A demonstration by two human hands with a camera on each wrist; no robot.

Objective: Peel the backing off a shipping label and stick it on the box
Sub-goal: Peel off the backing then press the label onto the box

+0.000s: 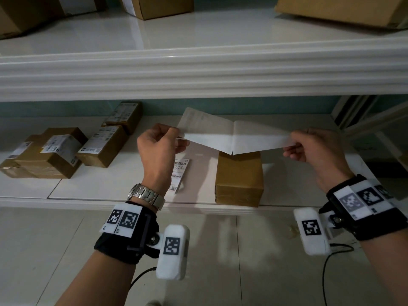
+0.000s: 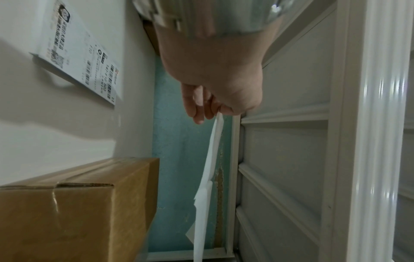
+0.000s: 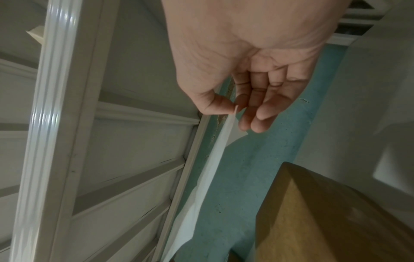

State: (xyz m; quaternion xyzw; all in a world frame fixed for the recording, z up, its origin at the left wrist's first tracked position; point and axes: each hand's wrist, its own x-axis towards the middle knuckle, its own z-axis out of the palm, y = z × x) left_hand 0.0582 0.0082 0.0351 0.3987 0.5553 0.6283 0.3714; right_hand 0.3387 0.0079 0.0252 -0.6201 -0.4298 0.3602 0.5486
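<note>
A white label sheet is stretched between both hands above a plain brown box on the lower shelf. It has parted into two leaves that still meet in a V just over the box's far end. My left hand pinches the left leaf, which shows faint print. The right leaf is blank, and my right hand pinches its end. In the left wrist view the left hand pinches the sheet edge-on beside the box. In the right wrist view, thumb and forefinger of the right hand pinch the sheet.
Another printed label lies flat on the shelf under my left wrist. Labelled brown boxes are stacked at the left, two more behind them. An upper shelf edge overhangs, with large cartons on it.
</note>
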